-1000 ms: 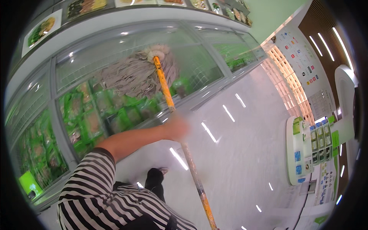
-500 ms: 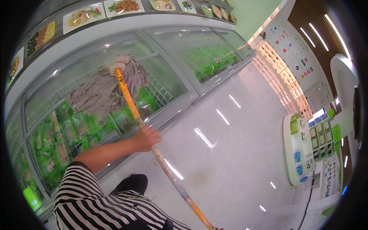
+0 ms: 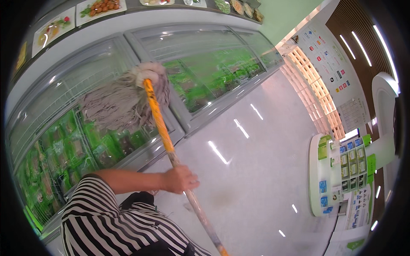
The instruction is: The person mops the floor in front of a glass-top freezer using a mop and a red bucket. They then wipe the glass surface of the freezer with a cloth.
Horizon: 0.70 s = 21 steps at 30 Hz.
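Observation:
My left hand [image 3: 181, 179] is wrapped round the pole of a string mop. Orange tape covers the pole's upper stretch [image 3: 159, 123], and below it the pole is worn and pale. The grey, stringy mop head [image 3: 121, 100] is raised at the far end, in front of the glass-topped chest freezer [image 3: 147, 160]. Whether its strands touch the glass I cannot tell. The pole slants down to the lower edge, where its near end runs out of view. My right hand is not in view.
Green packages [image 3: 70, 145] lie inside the freezer, with more in the adjoining freezer [image 3: 200, 109]. Food dishes [image 3: 100, 8] line the ledge behind. A shiny floor [image 3: 252, 170] stretches right to a rounded white counter [image 3: 315, 179] and pale shelving [image 3: 314, 89].
The mop head and my left hand have shifted right in view, the hand also lower. The freezers slid left as the view moved. A sliver of fingers at the lower edge has gone.

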Each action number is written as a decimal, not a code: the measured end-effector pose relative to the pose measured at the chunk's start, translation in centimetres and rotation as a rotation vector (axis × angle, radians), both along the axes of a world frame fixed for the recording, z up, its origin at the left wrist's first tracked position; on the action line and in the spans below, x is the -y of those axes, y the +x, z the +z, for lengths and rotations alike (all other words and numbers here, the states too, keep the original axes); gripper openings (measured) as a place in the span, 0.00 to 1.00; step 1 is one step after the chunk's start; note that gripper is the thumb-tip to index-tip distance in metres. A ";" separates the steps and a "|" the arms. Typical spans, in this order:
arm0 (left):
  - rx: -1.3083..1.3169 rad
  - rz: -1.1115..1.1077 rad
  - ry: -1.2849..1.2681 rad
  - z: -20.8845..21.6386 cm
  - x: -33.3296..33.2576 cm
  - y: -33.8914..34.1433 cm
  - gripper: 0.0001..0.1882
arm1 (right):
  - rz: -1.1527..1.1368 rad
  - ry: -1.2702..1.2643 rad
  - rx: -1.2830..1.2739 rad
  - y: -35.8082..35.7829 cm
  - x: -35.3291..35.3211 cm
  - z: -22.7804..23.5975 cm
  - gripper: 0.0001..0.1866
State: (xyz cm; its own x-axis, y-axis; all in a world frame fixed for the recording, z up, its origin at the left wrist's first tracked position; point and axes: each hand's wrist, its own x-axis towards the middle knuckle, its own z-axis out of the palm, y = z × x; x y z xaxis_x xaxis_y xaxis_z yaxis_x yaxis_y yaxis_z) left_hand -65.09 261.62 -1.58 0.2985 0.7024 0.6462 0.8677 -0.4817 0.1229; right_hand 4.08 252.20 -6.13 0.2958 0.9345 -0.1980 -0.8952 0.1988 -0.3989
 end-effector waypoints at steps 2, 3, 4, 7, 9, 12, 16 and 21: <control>0.032 -0.109 0.006 -1.1 -4.1 2.7 0.18 | -0.264 -0.270 0.187 3.5 2.9 -1.3 0.13; 0.026 -0.148 -0.030 -1.3 -6.1 3.8 0.17 | -0.304 -0.362 0.221 3.4 3.0 -2.1 0.13; 0.019 -0.189 -0.065 -1.7 -8.3 4.7 0.17 | -0.309 -0.402 0.233 2.6 2.1 -3.1 0.13; -0.033 -0.231 -0.184 -3.0 -15.8 5.8 0.13 | -0.306 -0.490 0.238 1.4 -1.9 -5.5 0.13; -0.016 -0.240 -0.191 -4.3 -20.4 5.8 0.11 | -0.290 -0.535 0.235 0.9 -4.4 -7.1 0.13; 0.000 -0.206 -0.192 -6.1 -27.4 5.1 0.09 | -0.238 -0.585 0.237 1.0 -10.4 -10.2 0.13; -0.041 -0.151 -0.151 -6.5 -39.2 3.7 0.09 | -0.069 -0.601 0.397 5.9 -17.8 -12.4 0.13; -0.252 0.127 -0.348 -4.8 -49.3 -0.3 0.11 | -0.242 -0.435 0.003 -4.8 -40.9 -9.6 0.15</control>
